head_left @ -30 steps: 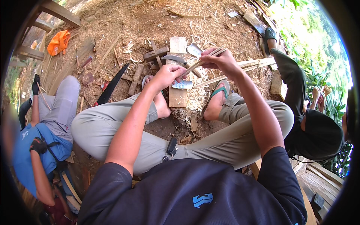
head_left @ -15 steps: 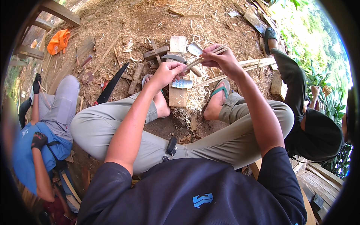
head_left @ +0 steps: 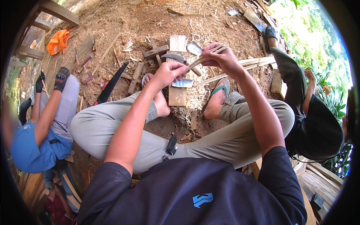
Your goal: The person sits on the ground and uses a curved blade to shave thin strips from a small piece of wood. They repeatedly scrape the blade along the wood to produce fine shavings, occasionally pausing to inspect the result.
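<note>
Several thin, pale wooden sticks (head_left: 202,60) lie in a slanting bundle between my hands, fanned slightly at the far right end. My left hand (head_left: 169,77) is closed, its fingertips pinching the near end of the bundle. My right hand (head_left: 224,60) grips the sticks closer to their far end, fingers and thumb pressed together. Just beyond and beneath them, a knife with a curved blade (head_left: 174,56) and a wooden handle (head_left: 196,71) rests on a wooden board (head_left: 177,98). A printed paper piece (head_left: 182,83) lies on that board below my left hand.
Another curled paper piece (head_left: 194,48) is near my right hand. A black-bladed saw (head_left: 112,84) and an orange cloth (head_left: 58,41) lie leftward. Long wooden strips (head_left: 255,62) extend right over shavings. Co-workers sit on both sides, one with a gloved hand (head_left: 61,78).
My hands and the sticks have barely moved. The left co-worker's gloved hand has gone from the waist up to the knee; the right co-worker's arm has shifted too.
</note>
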{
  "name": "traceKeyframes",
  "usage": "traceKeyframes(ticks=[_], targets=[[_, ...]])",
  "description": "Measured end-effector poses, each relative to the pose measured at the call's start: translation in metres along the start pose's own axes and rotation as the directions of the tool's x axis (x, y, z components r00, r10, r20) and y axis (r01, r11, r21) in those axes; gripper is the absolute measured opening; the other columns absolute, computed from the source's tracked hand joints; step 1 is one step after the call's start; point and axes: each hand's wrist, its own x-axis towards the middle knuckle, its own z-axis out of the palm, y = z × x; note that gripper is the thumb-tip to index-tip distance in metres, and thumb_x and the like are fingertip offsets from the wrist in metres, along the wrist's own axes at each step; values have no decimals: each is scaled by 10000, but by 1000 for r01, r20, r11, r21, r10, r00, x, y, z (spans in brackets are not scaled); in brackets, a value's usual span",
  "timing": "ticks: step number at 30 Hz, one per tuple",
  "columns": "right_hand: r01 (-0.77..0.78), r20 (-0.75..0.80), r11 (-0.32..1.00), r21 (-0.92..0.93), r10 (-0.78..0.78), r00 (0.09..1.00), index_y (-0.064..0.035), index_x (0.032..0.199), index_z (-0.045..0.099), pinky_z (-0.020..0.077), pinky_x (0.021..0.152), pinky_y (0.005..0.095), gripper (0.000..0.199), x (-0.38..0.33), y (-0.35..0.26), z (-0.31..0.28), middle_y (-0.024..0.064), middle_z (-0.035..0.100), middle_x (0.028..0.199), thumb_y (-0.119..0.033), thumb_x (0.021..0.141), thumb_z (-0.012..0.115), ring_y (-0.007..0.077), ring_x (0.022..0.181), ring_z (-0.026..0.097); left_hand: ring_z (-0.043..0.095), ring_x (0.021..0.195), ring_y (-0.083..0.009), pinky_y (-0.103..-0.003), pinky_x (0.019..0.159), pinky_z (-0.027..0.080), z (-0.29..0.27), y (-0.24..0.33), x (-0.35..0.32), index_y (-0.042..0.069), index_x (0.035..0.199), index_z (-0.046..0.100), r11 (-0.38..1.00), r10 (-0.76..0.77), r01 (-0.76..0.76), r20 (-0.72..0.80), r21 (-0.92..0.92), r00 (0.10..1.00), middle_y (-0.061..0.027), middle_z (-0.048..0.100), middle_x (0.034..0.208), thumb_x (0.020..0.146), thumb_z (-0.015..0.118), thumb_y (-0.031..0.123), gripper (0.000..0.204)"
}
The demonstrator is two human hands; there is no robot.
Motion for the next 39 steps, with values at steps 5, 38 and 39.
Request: traceKeyframes(ticks=[5,38,39], targets=[[-8,-37,1000,-10,8,999,9,1067,604,603,835,309,255,-2,0,5,112,683,973,-109,870,716,189,895,699,622,730,-97,-253,671,501,3,0,-2,6,1096,665,998,14,-7,112,-69,994,-64,708,886,924,676,262,309],[33,-46,999,-36,-35,998,9,1173,596,573,885,312,322,7,14,2,85,675,1028,-155,909,680,167,929,676,674,676,-102,-212,569,480,17,-12,1,9,1019,657,987,28,-34,-39,-154,999,-78,733,869,873,741,238,285],[39,-44,999,-38,-40,998,8,1166,598,573,885,313,315,7,14,3,82,675,1024,-155,909,680,167,928,676,673,673,-100,-212,569,478,16,-14,2,11,1019,658,988,36,-42,-41,-151,999,-76,733,867,871,743,240,285]])
